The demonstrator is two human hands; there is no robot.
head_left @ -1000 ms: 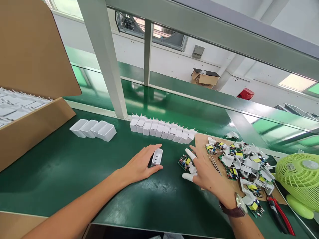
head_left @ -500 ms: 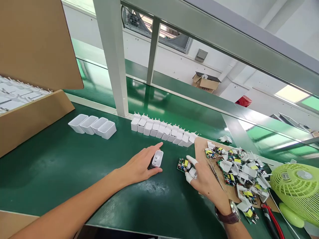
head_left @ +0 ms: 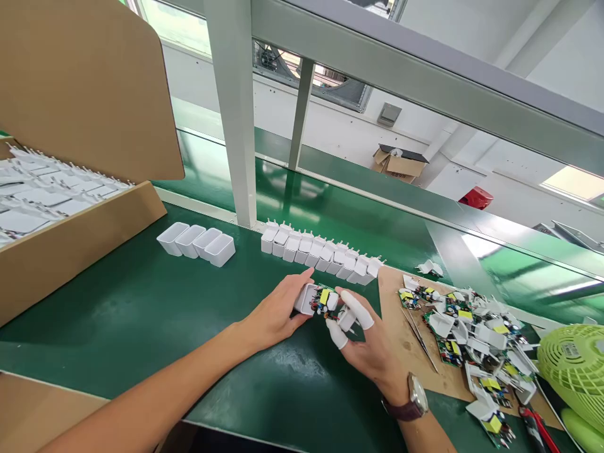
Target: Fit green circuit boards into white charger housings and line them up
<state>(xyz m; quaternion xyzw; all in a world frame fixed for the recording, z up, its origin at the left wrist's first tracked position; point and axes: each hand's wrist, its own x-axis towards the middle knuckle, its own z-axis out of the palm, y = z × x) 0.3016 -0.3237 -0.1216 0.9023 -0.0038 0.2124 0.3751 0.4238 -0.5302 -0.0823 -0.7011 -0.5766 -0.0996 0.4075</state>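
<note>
My left hand [head_left: 278, 308] is closed around a white plastic charger housing [head_left: 305, 299], its open end turned to the right. Between finger and thumb, my right hand [head_left: 363, 333] grips a small circuit board [head_left: 324, 299] with a yellow transformer and a white plug cover [head_left: 346, 319] attached. White finger cots cover its thumb and a finger. The board's left end meets the mouth of the housing; how far it sits inside I cannot tell. Beyond my hands stands a row of white housings with plug covers [head_left: 321, 251]. Several open housings [head_left: 195, 244] stand to the left.
On a cardboard sheet [head_left: 389, 302] at right lie a heap of circuit boards [head_left: 481, 333] and tweezers [head_left: 419, 340]. Red-handled pliers [head_left: 538, 428] and a green fan [head_left: 573, 371] are at far right. A cardboard box [head_left: 94, 223] full of white parts stands left. A post [head_left: 231, 113] rises behind.
My right hand has moved left with the circuit board, bringing it to the housing's mouth. The housing in my left hand has turned to face the board. The view has shifted slightly left.
</note>
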